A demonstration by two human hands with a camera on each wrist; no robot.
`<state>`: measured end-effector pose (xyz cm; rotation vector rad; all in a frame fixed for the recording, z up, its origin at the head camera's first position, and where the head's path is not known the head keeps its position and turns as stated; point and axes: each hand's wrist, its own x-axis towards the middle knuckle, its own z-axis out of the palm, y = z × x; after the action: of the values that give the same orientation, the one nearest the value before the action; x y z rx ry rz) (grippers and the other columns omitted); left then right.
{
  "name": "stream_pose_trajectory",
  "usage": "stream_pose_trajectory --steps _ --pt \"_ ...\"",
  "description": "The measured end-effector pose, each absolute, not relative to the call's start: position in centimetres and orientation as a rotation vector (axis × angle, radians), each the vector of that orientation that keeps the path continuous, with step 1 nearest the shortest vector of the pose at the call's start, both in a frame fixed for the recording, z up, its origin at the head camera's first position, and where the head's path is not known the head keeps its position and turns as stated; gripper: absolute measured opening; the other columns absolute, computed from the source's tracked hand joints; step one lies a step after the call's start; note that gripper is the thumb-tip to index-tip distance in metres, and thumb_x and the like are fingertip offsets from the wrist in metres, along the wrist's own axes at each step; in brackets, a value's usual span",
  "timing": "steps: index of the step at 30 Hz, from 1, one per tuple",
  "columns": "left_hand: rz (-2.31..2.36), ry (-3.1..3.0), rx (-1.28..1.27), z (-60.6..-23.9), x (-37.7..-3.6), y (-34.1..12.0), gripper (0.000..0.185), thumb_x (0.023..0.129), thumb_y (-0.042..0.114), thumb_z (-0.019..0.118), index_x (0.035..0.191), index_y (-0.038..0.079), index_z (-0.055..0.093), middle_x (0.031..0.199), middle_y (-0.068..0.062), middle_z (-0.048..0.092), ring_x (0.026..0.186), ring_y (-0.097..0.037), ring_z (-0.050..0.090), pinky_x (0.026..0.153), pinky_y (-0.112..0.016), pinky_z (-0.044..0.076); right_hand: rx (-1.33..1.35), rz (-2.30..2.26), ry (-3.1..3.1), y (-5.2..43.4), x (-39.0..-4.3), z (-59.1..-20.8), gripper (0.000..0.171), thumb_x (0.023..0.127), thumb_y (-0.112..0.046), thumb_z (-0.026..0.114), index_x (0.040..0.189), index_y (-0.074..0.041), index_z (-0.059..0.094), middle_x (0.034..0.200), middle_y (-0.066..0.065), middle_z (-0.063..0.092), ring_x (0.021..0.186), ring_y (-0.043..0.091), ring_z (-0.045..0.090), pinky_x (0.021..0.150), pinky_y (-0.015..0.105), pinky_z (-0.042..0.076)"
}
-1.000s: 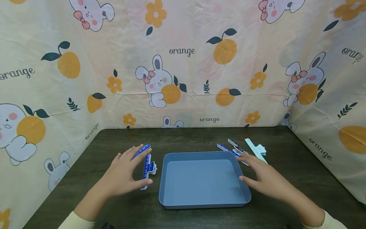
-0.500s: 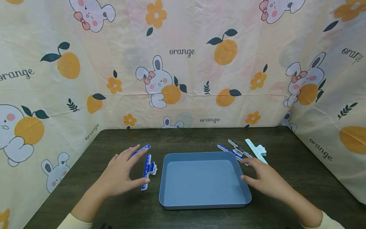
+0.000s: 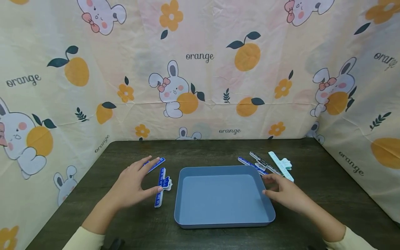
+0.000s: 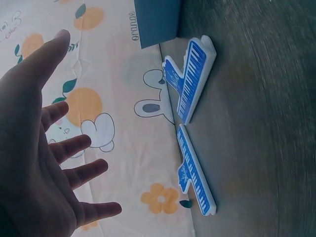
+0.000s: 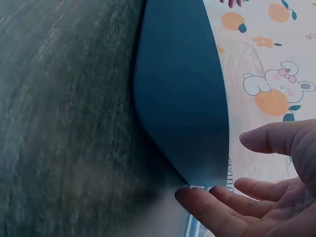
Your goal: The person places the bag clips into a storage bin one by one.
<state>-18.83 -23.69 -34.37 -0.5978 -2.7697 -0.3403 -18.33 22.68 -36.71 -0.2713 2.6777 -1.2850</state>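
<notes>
A blue-grey tray sits in the middle of the dark wooden table. My left hand hovers open just left of it, fingers spread, above two blue ruler-print clips; the second clip lies farther back. My right hand is open at the tray's right rim, fingertips near a blue clip, holding nothing. A black-and-white clip and a mint clip lie behind it.
Cloth walls printed with rabbits and oranges close in the table on the left, back and right. Cream sleeves cover both forearms. Bare tabletop shows behind the tray and along the front edge.
Both hands have drawn back slightly toward me. The left hand has shifted a little left of the clips; the right fingers have curled a bit near the tray's corner. Nothing was picked up.
</notes>
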Motion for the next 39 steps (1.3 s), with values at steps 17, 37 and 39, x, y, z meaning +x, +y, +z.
stream_pose_trajectory --steps 17,37,39 --pt "-0.442 -2.804 -0.532 -35.9 -21.0 -26.1 0.078 0.083 0.041 0.075 0.147 0.011 0.043 0.144 -0.024 0.043 0.129 -0.048 0.040 0.097 -0.070 0.035 -0.134 -1.533 2.357 22.9 -19.1 -37.7 0.067 0.088 0.006 0.060 0.145 0.012 0.025 0.121 0.035 0.054 0.093 0.034 0.065 0.058 0.048 0.058" --pt "-0.374 -2.854 -0.501 -36.4 -25.2 -27.1 0.049 0.078 0.015 0.081 0.121 -0.003 0.065 0.125 -0.024 0.056 0.110 -0.041 0.057 0.092 -0.058 0.047 -0.106 -1.581 2.249 23.2 -19.3 -37.5 0.071 0.086 0.009 0.059 0.147 0.010 0.022 0.118 0.028 0.058 0.089 0.031 0.067 0.057 0.047 0.058" --pt "-0.355 -2.883 -0.483 -36.6 -25.7 -27.2 0.049 0.078 0.016 0.081 0.121 -0.002 0.065 0.125 -0.024 0.056 0.110 -0.041 0.057 0.093 -0.058 0.047 -0.108 -1.581 2.246 23.2 -19.3 -37.5 0.071 0.086 0.009 0.059 0.147 0.010 0.022 0.118 0.028 0.058 0.089 0.031 0.066 0.057 0.047 0.058"
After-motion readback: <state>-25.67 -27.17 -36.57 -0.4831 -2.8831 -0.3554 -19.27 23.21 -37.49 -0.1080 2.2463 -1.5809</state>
